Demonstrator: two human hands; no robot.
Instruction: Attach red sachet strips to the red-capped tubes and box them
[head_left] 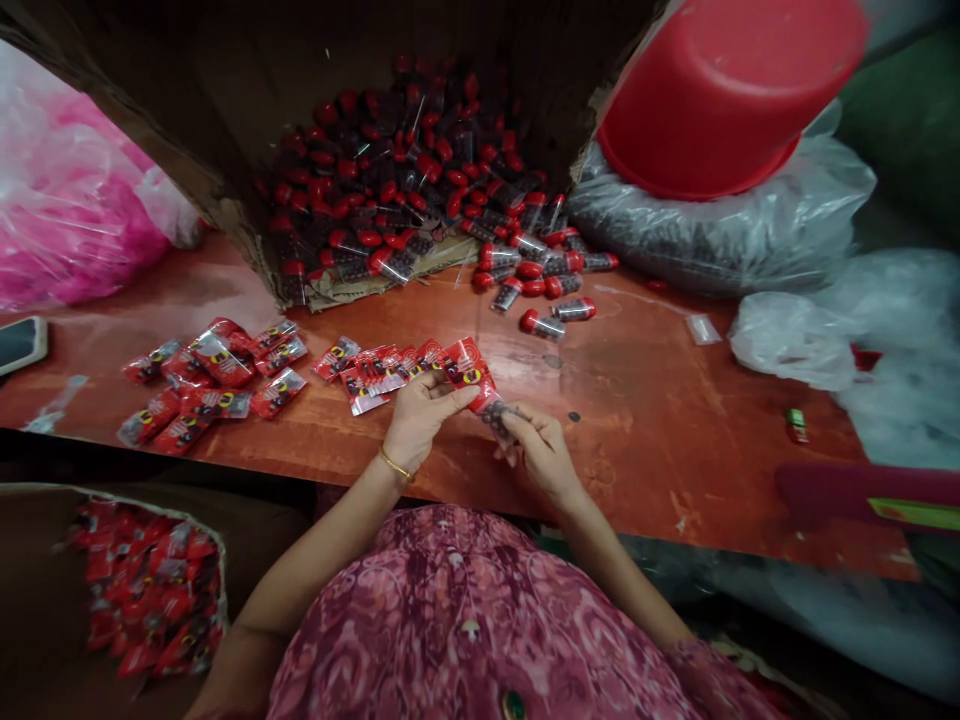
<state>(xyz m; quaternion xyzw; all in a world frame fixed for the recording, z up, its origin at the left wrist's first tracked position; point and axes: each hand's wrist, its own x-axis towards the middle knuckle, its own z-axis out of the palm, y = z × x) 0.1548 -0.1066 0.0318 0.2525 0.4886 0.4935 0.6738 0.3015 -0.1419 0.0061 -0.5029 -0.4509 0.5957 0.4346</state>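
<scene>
My left hand (424,412) pinches a small red printed packet (469,366) at its lower edge. My right hand (538,447) is closed round a small clear tube of dark contents (500,414) whose end sits at the packet's mouth. Both hands are just above the near edge of the red-brown table (645,400). A row of similar red packets (375,368) lies flat just left of the held one. More filled packets (210,375) are scattered further left.
A tipped cardboard box (225,130) at the back spills several red-capped tubes (405,190), some loose (551,295). A red plastic tub (720,90) rests on a grey plastic bag (720,230). A pink bag (67,220) and a phone (21,343) are left. A box of packets (150,600) sits low left.
</scene>
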